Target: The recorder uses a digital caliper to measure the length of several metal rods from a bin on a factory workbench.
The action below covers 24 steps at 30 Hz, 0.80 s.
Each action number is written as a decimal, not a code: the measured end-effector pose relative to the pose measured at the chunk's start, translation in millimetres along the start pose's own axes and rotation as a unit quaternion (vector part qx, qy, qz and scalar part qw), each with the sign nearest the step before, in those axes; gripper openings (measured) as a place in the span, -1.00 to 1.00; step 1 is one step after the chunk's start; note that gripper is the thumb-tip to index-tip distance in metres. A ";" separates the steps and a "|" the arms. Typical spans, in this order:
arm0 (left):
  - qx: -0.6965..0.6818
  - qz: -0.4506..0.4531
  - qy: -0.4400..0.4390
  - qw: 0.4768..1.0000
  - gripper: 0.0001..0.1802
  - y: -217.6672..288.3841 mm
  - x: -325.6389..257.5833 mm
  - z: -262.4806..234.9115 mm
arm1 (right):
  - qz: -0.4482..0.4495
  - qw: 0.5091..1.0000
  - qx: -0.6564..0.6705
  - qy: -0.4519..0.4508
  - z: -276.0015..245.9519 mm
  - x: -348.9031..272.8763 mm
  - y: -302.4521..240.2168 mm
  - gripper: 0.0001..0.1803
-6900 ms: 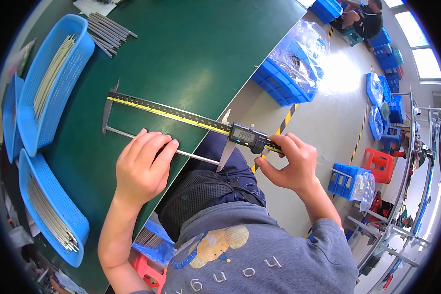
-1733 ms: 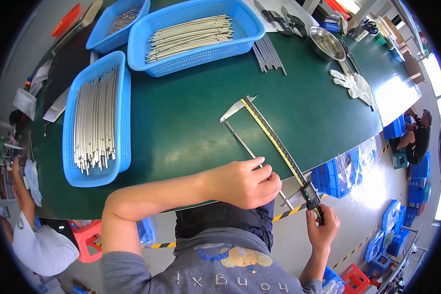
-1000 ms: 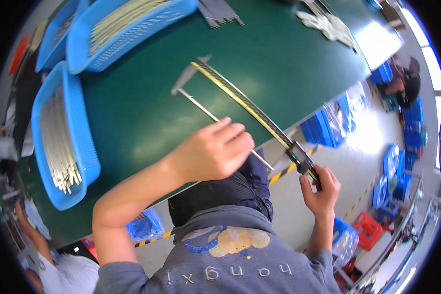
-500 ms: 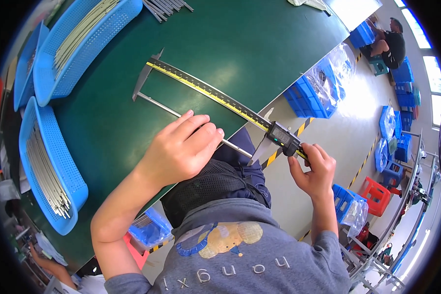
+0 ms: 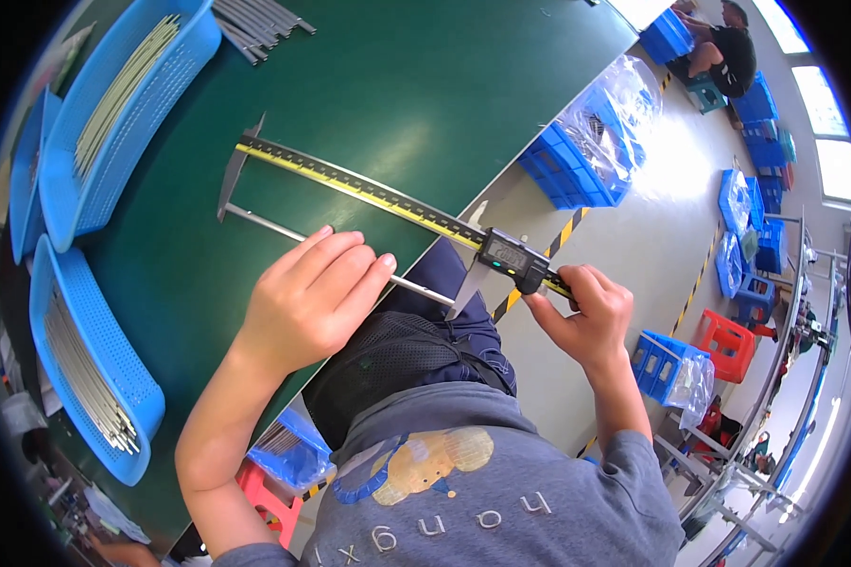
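Note:
My left hand (image 5: 310,295) is closed around the middle of a thin metal rod (image 5: 269,225). The rod lies lengthwise between the jaws of a long digital caliper (image 5: 359,189), one end at the far-left jaw and the other at the sliding jaw by the display. My right hand (image 5: 591,312) pinches the caliper's beam end beside its display unit (image 5: 511,255), thumb below and fingers above. Under my hands are the green table's edge and my lap. The display's reading is too small to make out.
Blue perforated baskets (image 5: 95,359) of thin rods line the left of the green table (image 5: 425,85). More grey rods (image 5: 260,24) lie at its far edge. Blue crates (image 5: 577,161) and a red stool (image 5: 726,345) stand on the floor to the right. A person (image 5: 723,52) sits far off.
The view has shifted, so the caliper, rod and both hands appear a little further left. Both hands keep their grips, and the rod stays between the jaws.

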<state>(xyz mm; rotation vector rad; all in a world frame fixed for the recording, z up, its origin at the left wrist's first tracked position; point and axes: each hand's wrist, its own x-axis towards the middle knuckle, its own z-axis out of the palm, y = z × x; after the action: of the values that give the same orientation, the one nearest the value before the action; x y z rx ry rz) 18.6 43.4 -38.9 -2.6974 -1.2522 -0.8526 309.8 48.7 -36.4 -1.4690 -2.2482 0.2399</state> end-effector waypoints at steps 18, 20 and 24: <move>-0.029 -0.055 0.001 0.998 -0.74 -6.0 -1.1 -3.9 | 0.013 0.999 0.030 -0.008 -1.8 0.2 -4.4 -0.67; -0.033 -0.058 0.005 0.998 -0.75 -6.3 -0.8 -3.8 | 0.013 1.000 0.028 -0.005 -1.0 0.2 -3.7 -0.68; -0.017 -0.054 0.003 0.998 -0.80 -6.1 -1.0 -5.0 | 0.005 1.000 0.020 -0.022 -1.3 0.3 0.0 -0.69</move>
<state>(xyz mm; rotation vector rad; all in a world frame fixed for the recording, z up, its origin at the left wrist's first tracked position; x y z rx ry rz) 11.4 45.4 -36.3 -2.6725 -1.4056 -0.9010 310.3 48.9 -35.2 -1.4684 -2.2585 0.3219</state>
